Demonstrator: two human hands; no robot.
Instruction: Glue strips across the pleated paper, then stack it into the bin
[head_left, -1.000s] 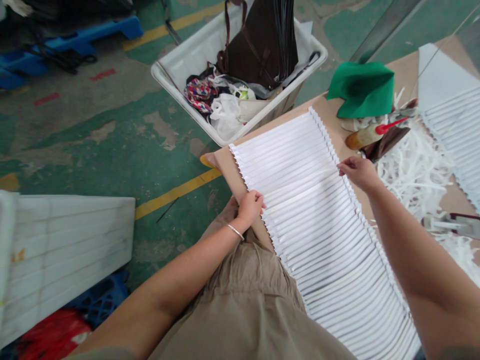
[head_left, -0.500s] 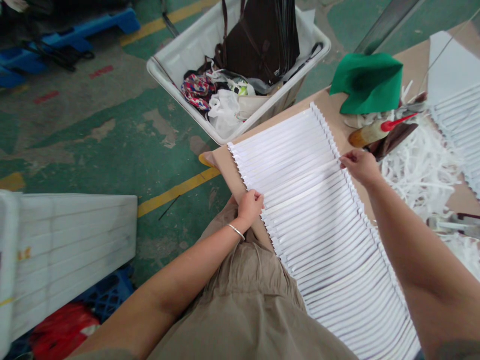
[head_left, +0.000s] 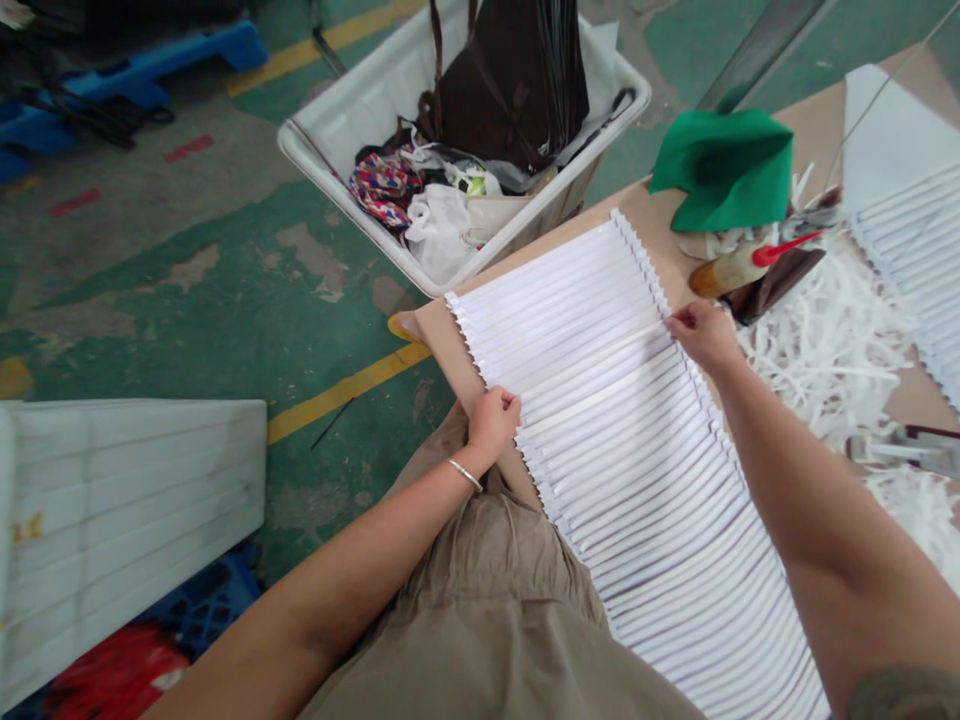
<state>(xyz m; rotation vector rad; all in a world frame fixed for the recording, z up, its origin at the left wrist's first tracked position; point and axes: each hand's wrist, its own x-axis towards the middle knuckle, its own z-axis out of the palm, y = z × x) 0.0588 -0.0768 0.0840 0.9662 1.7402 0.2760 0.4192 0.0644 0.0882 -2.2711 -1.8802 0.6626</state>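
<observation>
A long white sheet (head_left: 600, 400) with many narrow crosswise pleats and notched side edges lies along the table, its near end reaching the bottom of the view. My left hand (head_left: 493, 420), a bangle on its wrist, is closed in a pinch at the sheet's left edge. Across from it, my right hand (head_left: 703, 335) pinches the right edge. One pale pleat runs between the two hands. The fingertips partly cover the edges they grip.
A white bin (head_left: 465, 275) with dark bags and cloth stands beyond the table (head_left: 439, 335). On the right are a red-tipped bottle (head_left: 724, 272), green cloth (head_left: 727, 165), white strip scraps (head_left: 832, 350) and another pleated sheet (head_left: 919, 240). A white container (head_left: 142, 500) stands at left.
The whole view has shifted slightly, so things appear a little further left. Both hands keep their pinch at the same places on the sheet's edges.
</observation>
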